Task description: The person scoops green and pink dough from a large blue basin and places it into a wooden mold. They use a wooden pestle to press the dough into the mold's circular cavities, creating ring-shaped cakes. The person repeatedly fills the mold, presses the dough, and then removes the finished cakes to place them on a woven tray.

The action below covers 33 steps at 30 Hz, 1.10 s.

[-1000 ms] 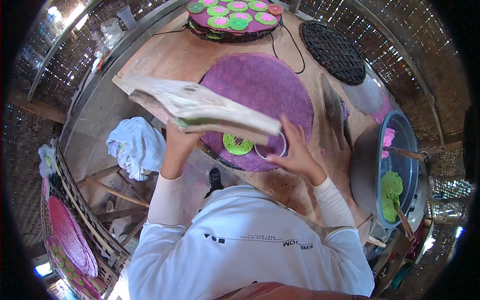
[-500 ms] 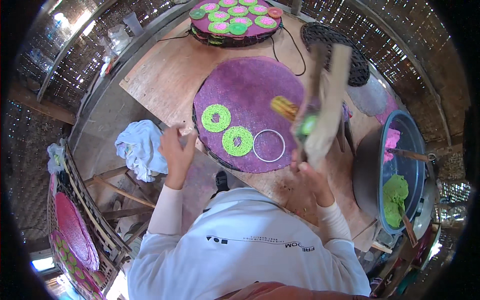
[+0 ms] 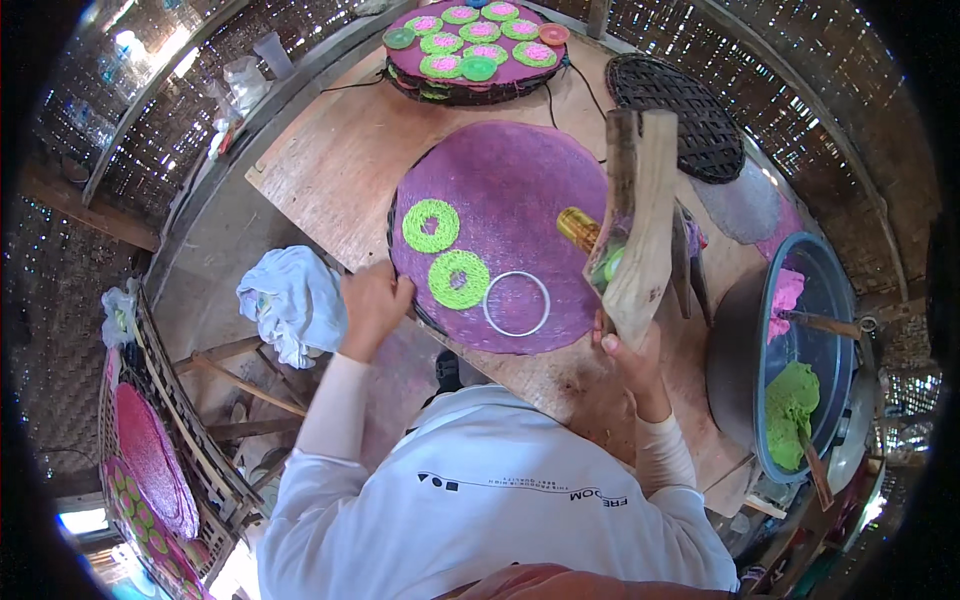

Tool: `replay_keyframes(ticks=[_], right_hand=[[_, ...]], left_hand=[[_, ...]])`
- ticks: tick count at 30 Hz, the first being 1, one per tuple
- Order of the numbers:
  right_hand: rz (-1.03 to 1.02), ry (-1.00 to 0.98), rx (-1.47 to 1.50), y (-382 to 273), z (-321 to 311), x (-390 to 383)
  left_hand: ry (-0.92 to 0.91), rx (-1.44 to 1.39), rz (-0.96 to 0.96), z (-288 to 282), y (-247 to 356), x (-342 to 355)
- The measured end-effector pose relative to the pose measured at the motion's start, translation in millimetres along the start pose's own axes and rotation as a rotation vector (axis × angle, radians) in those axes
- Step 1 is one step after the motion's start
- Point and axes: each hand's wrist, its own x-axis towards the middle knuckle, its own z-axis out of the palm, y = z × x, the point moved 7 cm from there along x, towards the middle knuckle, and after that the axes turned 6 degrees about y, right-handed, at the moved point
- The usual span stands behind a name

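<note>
My left hand (image 3: 376, 308) is closed on the near left edge of a round tray lined with purple mesh (image 3: 500, 180). Two lime-green dough rings (image 3: 431, 226) of thin strands lie on the mesh, with a thin white hoop (image 3: 517, 304) flat beside the nearer one. In my right hand (image 3: 634, 358) is a two-armed wooden hand press (image 3: 645, 240), held over the tray's right side. A gold-coloured cylinder (image 3: 578, 229) juts left from between its arms, and some green dough shows in it. The fingers under the press handles are partly hidden.
Stacked trays of green-and-pink rings (image 3: 475, 30) stand at the table's far end. A dark woven tray (image 3: 675, 115) lies to their right. A deep grey tub (image 3: 735, 370) at right holds pink and green dough with wooden paddles. A pale cloth (image 3: 290, 300) hangs at left.
My left hand has come down and right onto the tray's edge. The press has swung slightly left and steadied in my right hand. The hoop and nearer ring sit further left against the tray.
</note>
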Motion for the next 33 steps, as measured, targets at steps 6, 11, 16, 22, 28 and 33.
replay_keyframes(ticks=[6,11,16,22,28,33], right_hand=[[0.079,-0.035,-0.039,-0.9,0.6,2.1],[0.32,-0.194,-0.119,-25.4,28.8,14.9],[0.336,-0.421,-0.132,-61.6,83.5,48.3],[0.645,-0.71,-0.189,-47.3,116.5,80.0],[0.692,-0.711,-0.498,-17.9,127.8,100.3],[0.422,-0.661,-0.775,-5.1,129.0,112.4]], left_hand=[[-0.084,0.146,0.292,14.0,-11.4,97.2],[0.224,-0.014,0.069,-20.7,22.0,143.8],[-0.063,-2.121,0.202,-105.0,92.8,147.1],[-0.63,-2.574,0.55,-106.1,79.0,149.1],[-0.458,-2.706,0.094,-44.7,34.5,134.5],[-0.386,-2.697,0.086,-29.8,20.2,129.4]])
